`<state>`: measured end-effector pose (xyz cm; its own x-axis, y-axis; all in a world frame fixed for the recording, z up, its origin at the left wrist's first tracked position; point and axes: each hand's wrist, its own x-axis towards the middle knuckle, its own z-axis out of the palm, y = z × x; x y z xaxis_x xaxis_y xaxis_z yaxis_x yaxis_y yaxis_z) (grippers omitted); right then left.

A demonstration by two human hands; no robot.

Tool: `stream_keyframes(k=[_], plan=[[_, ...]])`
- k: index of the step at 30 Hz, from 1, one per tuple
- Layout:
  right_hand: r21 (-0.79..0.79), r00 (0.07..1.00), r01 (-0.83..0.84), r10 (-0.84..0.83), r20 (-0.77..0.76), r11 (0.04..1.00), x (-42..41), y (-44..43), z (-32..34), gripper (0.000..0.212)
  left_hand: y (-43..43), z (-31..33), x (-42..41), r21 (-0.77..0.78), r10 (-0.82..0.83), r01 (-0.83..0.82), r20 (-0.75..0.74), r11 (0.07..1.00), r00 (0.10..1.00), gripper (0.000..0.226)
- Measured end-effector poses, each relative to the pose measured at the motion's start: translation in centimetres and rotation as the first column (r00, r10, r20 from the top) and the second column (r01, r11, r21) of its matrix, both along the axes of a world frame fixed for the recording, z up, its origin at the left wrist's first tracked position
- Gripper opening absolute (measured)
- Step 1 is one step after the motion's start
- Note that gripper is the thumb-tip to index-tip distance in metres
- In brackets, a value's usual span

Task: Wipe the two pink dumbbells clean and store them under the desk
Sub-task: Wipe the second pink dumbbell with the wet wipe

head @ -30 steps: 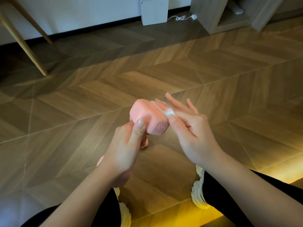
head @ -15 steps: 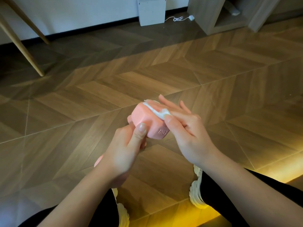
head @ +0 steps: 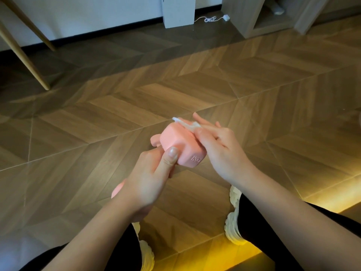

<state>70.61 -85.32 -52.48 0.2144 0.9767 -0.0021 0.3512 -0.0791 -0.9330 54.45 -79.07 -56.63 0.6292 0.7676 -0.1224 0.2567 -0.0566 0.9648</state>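
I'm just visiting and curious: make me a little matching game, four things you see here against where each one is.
1 pink dumbbell
2 white wipe
3 white cable
4 wooden leg

a on the floor by the wall
b gripped by the left hand
c held by the right hand
d slanted, far left

Pairs: 1-b, 2-c, 3-a, 4-d

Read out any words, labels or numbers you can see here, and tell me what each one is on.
"KG": raised letters on a side face of the pink dumbbell, on the end above the left hand, which holds it. Any number beside it cannot be read.
No other text shows: the wipe pinched in the right hand and the white box by the wall look blank.
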Motion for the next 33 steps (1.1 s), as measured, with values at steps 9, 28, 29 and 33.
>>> stream_keyframes(k=[9,28,29,33], plan=[[0.145,0.997,-0.022,0.011,0.076,0.989,-0.2,-0.6,-0.3,0.036,0.4,0.8,0.2,-0.024,0.019,-0.018,0.029,1.0,0.999,0.069],[0.193,0.988,0.019,-0.048,0.15,0.981,-0.6,-0.7,-1.2,0.038,1.4,0.6,0.1,-0.045,0.092,-0.092,-0.012,0.995,0.996,0.067],[0.166,0.99,0.038,-0.06,0.128,0.985,-0.6,-0.5,-1.1,0.038,1.4,0.6,0.1,-0.047,0.093,-0.094,-0.018,0.994,0.995,0.067],[0.215,0.986,0.018,-0.053,0.156,0.976,-0.8,-0.9,-1.3,0.037,1.5,0.6,0.1,-0.035,0.087,-0.089,-0.045,0.995,0.995,0.068]])
